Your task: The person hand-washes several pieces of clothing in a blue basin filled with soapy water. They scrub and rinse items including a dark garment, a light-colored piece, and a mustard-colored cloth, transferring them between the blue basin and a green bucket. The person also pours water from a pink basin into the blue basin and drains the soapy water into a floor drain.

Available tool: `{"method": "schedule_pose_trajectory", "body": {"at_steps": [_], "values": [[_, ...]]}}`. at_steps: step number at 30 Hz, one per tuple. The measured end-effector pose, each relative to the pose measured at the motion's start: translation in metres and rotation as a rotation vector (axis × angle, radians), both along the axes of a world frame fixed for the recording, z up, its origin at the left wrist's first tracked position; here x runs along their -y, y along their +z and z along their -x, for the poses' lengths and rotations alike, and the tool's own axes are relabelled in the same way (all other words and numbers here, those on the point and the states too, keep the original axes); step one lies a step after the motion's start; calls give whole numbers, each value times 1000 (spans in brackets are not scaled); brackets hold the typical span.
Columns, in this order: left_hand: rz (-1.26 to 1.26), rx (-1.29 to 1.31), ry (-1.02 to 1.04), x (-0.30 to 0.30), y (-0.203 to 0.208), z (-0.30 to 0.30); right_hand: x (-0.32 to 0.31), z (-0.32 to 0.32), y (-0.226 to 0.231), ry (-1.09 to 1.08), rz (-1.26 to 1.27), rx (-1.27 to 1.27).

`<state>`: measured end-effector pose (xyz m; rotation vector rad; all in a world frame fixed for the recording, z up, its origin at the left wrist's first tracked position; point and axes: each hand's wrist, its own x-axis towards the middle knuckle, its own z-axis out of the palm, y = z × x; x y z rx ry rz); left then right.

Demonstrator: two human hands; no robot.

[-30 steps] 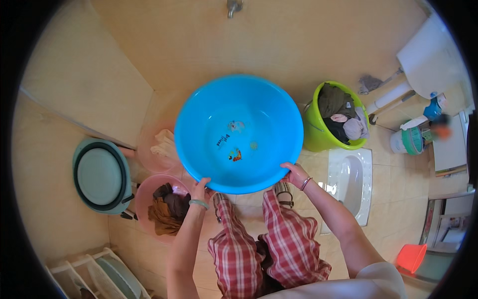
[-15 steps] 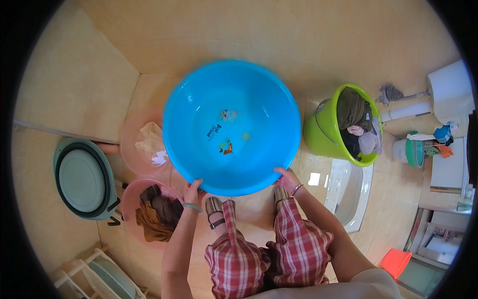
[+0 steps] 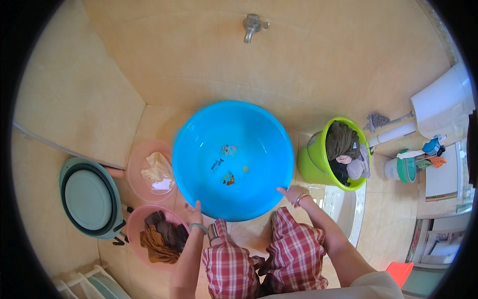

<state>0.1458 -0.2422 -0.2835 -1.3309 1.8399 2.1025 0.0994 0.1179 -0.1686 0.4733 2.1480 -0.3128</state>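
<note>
A large round blue basin (image 3: pixel 239 122) stands on the tiled floor in front of my feet, with a few small coloured pictures on its inner bottom. My left hand (image 3: pixel 194 214) is at its near left rim, fingers apart and holding nothing. At the near right rim is my right hand (image 3: pixel 295 194), its thumb stretched out to the edge; its other fingers are partly hidden, and it does not grip the rim. Left of the basin, a pink basin (image 3: pixel 133 172) has pale cloth (image 3: pixel 157 167) in it. A nearer pink basin (image 3: pixel 137 251) contains brown and dark clothes (image 3: pixel 162 239).
A lime-green bucket (image 3: pixel 311 164) full of clothes stands to the right, by a white squat toilet (image 3: pixel 352 209). A metal tap (image 3: pixel 252 26) juts from the far wall. Folded grey-green basins (image 3: pixel 89 199) are at the left, near a cream rack (image 3: pixel 82 281).
The blue basin has gone down to the floor, and my hands have loosened from its rim. My view has tilted up, so the wall tap now shows.
</note>
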Motion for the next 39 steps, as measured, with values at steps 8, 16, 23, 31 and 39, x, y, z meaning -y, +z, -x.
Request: {"method": "schedule_pose_trajectory", "body": {"at_steps": [8, 16, 23, 31, 39], "values": [[-434, -504, -172, -60, 137, 119, 86, 206, 168, -242, 891, -1342], [-906, -442, -48, -100, 227, 167, 123, 274, 259, -3, 774, -1473], [-891, -438, -46, -73, 206, 155, 129, 275, 258, 0, 811, -1499], [-856, -426, -48, -63, 193, 151, 136, 273, 257, -57, 875, -1413], [-858, -373, -58, -58, 194, 139, 151, 264, 252, -87, 894, -1342]]}}
